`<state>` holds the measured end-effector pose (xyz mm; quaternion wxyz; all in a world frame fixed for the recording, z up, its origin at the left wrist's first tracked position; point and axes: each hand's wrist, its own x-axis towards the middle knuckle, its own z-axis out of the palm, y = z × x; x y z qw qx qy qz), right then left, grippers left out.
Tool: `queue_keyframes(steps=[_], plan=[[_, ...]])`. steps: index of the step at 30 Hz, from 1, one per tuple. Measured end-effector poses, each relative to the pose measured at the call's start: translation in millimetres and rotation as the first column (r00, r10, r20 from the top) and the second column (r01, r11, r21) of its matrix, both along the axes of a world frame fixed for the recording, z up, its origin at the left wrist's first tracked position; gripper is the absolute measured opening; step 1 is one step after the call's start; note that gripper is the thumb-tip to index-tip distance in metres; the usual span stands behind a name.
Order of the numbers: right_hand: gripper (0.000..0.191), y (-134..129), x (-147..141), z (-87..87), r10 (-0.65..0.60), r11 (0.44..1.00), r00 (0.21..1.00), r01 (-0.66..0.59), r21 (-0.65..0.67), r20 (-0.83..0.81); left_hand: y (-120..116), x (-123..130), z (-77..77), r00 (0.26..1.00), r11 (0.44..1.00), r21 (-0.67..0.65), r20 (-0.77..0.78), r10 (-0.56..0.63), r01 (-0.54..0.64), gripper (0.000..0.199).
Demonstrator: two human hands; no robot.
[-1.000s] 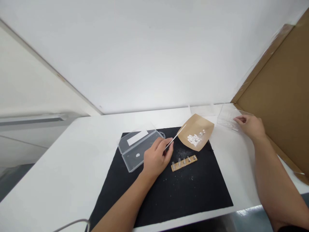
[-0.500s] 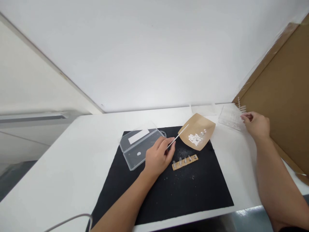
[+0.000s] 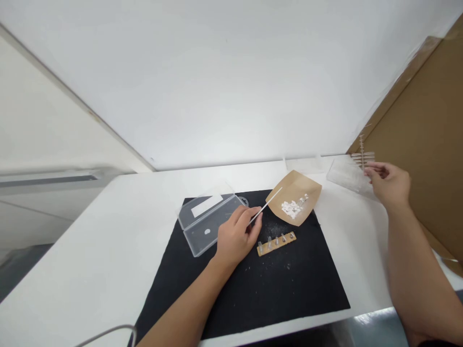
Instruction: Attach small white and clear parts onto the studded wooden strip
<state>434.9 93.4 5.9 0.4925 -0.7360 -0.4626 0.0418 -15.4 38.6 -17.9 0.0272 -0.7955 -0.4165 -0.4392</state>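
Observation:
My left hand [image 3: 238, 233] is closed on a thin white stick [image 3: 268, 204], over the black mat. The stick's tip reaches above the brown paper tray [image 3: 277, 207], where white bits [image 3: 290, 208] lie in a small heap. Just right of that hand, a tan strip [image 3: 278, 245] carries several small clear pieces standing in a row. My right hand [image 3: 388, 180] pinches a clear plastic strip with side prongs [image 3: 362, 149], held upright at the far right. Beneath and left of its fingers is a clear plastic box [image 3: 343, 176].
An open clear case [image 3: 197, 238] with a white label lies on the black mat [image 3: 289, 294], left of my left hand. Another clear container [image 3: 304, 164] stands by the wall. A cardboard panel [image 3: 434, 130] borders the right side. A cable [image 3: 108, 331] crosses the front left.
My right hand has risen slightly and moved right, lifting the clear pronged strip so more of it shows above the box. My left hand and its stick stay nearly still.

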Motion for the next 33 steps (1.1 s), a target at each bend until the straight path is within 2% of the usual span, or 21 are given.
queue_keyframes(steps=[4,7,10,12,15,19,23,27,33], plan=[[0.025,-3.3,-10.4,5.6,0.062,0.993,0.996,-0.068,0.096,0.066,0.1,-0.6,-0.4,1.0,1.0,-0.004,-0.015,-0.001,0.001,0.013],[0.023,-5.2,-23.3,9.8,0.087,0.988,0.993,-0.096,0.12,0.081,0.5,-0.1,0.1,1.0,1.0,-0.007,-0.021,0.002,-0.002,0.014],[0.029,-6.0,-43.0,13.5,0.141,0.981,0.99,-0.139,0.136,-0.004,0.4,0.7,1.2,1.0,1.0,-0.016,-0.025,0.002,-0.002,0.014],[0.031,-6.6,-60.1,15.3,0.232,0.957,0.969,-0.212,0.196,-0.086,-0.1,1.0,1.8,1.0,1.0,-0.015,-0.03,0.003,-0.003,0.015],[0.031,-9.4,-88.8,16.6,0.397,0.903,0.902,-0.351,0.247,-0.168,-0.7,0.9,1.6,0.999,1.0,-0.016,-0.038,0.011,-0.011,0.017],[0.033,-16.8,-123.3,13.5,0.509,0.858,0.818,-0.458,0.234,-0.267,-0.8,0.3,-0.2,1.0,0.999,-0.028,-0.025,0.019,-0.02,0.022],[0.032,-27.6,-150.4,7.2,0.639,0.767,0.679,-0.596,0.239,-0.36,-1.3,0.3,-1.2,1.0,0.998,-0.056,0.002,-0.03,0.03,0.025],[0.03,-45.2,-176.9,3.3,0.699,0.687,0.562,-0.7,0.196,-0.442,-2.8,1.0,0.0,0.996,0.995,-0.076,0.063,-0.058,0.063,0.026],[0.021,-72.1,-211.4,-1.3,0.771,0.607,0.462,-0.741,0.287,-0.438,-6.6,4.5,7.0,0.984,0.994,-0.097,0.174,-0.028,0.045,0.02]])
